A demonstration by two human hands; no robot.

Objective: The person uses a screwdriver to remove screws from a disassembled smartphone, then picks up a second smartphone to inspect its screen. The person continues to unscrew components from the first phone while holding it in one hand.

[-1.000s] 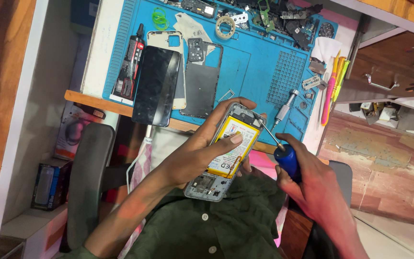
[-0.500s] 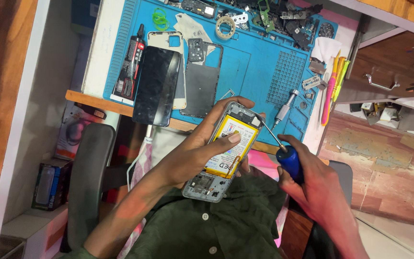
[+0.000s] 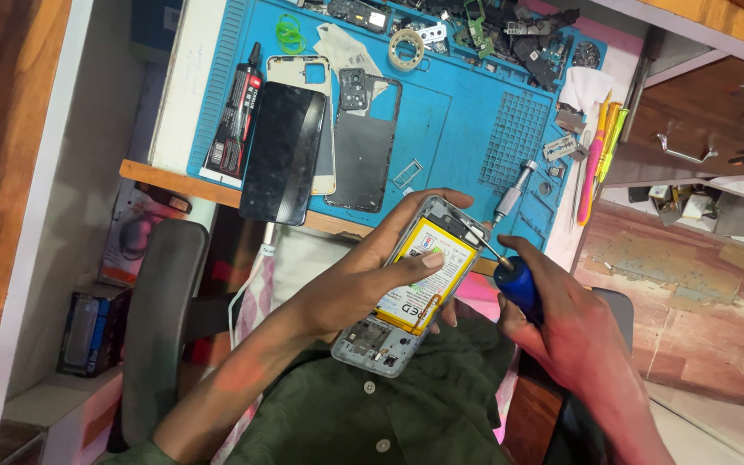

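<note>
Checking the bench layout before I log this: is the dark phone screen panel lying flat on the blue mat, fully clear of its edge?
No: the dark screen panel overhangs the near edge of the blue mat, above the lap.

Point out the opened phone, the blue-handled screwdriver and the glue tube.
opened phone (image 3: 419, 284), head view, on its yellow battery.
blue-handled screwdriver (image 3: 518, 288), head view, on the blue handle.
glue tube (image 3: 232, 116), head view, on the tube's black body.

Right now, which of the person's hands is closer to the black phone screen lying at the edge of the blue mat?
The left. The left hand grips the opened phone just right of and below the black screen. The right hand, holding the blue-handled screwdriver, sits farther right.
</note>
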